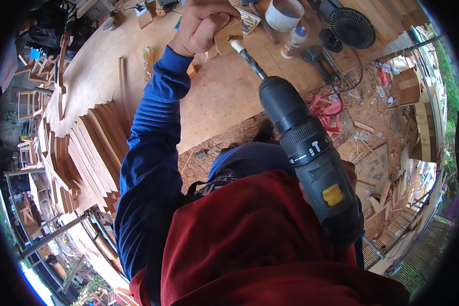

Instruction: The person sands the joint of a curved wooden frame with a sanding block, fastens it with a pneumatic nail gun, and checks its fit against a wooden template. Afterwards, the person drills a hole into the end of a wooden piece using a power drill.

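Observation:
My left hand [203, 29], in a blue sleeve, is closed on a small wooden block [224, 42] at the top of the view, at the workbench's near side. A black power drill [311, 148] slants across the picture from lower right. Its spiral bit [253, 65] carries a white sleeve [237, 46] near the end and points at a dark spot in the block's face; how deep the tip sits I cannot tell. My right hand [351, 172] holds the drill from below, mostly hidden behind its body, with only a little skin showing.
Stacked curved wooden pieces [99, 137] stand at the left of the plywood bench [209, 109]. Toward the back right are a white bucket [284, 14], a glue bottle [295, 42], another power tool [319, 65] and a black fan [352, 28]. A red plastic stool [325, 112] sits amid sawdust and offcuts.

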Available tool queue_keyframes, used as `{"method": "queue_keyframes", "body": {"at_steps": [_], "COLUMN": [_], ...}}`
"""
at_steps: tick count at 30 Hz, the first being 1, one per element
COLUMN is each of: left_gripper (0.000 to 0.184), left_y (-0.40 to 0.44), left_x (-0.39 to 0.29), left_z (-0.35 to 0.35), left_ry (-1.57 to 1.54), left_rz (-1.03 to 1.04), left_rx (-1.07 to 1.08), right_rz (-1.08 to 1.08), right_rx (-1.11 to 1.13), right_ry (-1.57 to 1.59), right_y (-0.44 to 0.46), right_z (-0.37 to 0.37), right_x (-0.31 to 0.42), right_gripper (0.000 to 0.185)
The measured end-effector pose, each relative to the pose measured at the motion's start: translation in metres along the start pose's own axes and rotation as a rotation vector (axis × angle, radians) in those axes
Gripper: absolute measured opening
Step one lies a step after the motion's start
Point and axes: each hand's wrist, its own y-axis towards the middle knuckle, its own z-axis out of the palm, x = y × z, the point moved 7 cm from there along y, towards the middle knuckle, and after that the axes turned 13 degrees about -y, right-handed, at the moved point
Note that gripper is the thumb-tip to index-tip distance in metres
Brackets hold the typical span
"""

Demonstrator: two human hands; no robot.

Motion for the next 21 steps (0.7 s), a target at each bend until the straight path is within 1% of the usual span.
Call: {"method": "queue_keyframes", "body": {"at_steps": [4,6,9,11,12,13,14,15,16,19,21], "left_gripper": [0.035,0.035,0.035,0.033,0.034,0.031,0.031,0.034,0.031,0.035,0.034], "left_y": [0.004,0.005,0.007,-0.004,-0.003,-0.005,0.002,0.005,0.003,0.009,0.009], "left_x": [0.005,0.004,0.002,0.029,0.028,0.03,0.017,0.009,0.021,0.015,0.015], "left_z": [-0.004,-0.005,-0.001,-0.031,-0.04,-0.043,-0.036,-0.034,-0.033,-0.022,-0.018], "left_ry": [0.0,-0.037,0.04,0.013,0.002,0.005,0.005,0.004,-0.068,-0.113,-0.101], "left_rz": [0.011,0.001,0.02,0.071,0.097,0.086,0.072,0.06,-0.008,0.014,-0.024], "left_rx": [0.001,-0.024,-0.013,-0.005,-0.003,-0.074,-0.143,-0.21,-0.041,-0.069,-0.046], "right_rz": [0.351,0.329,0.248,0.235,0.236,0.234,0.232,0.224,0.227,0.272,0.272], "right_rx": [-0.061,-0.063,-0.058,-0.057,-0.059,-0.061,-0.059,-0.057,-0.055,-0.041,-0.031], "right_ry": [0.19,0.149,0.05,0.002,-0.045,-0.07,-0.114,-0.145,-0.157,-0.119,-0.137], "right_y": [-0.006,-0.007,-0.009,-0.013,-0.016,-0.018,-0.018,-0.019,-0.018,-0.02,-0.019], "right_z": [-0.005,-0.006,-0.009,-0.008,-0.012,-0.013,-0.014,-0.016,-0.017,-0.007,-0.002], "right_x": [-0.004,-0.001,-0.001,-0.003,-0.003,-0.004,-0.004,-0.005,-0.007,-0.021,-0.025], "right_gripper": [0.021,0.022,0.022,0.022,0.023,0.023,0.023,0.023,0.023,0.024,0.025]}}
